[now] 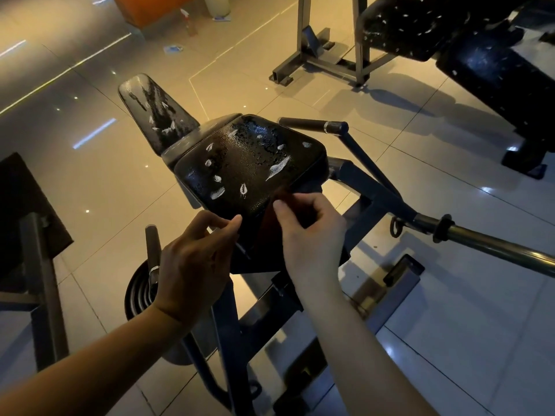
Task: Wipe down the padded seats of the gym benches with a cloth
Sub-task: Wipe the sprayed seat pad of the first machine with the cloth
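Left hand (195,259) and right hand (312,235) pinch a dark cloth (267,226) at the near edge of the seat pad (249,163); foam blobs (277,168) dot it; wiping here looks unstarted.

- Pinching a dark cloth (267,226) between left hand (195,259) and right hand (312,232), right at the near edge of the padded seat (249,163).
- Got white scuffs and shiny patches all over that seat.
- Same deal on the smaller pad (159,115) tilted up behind it.
- Also spotted a second bench (414,22) top right, and a spray bottle (186,19) way back on the tiled floor (390,130).
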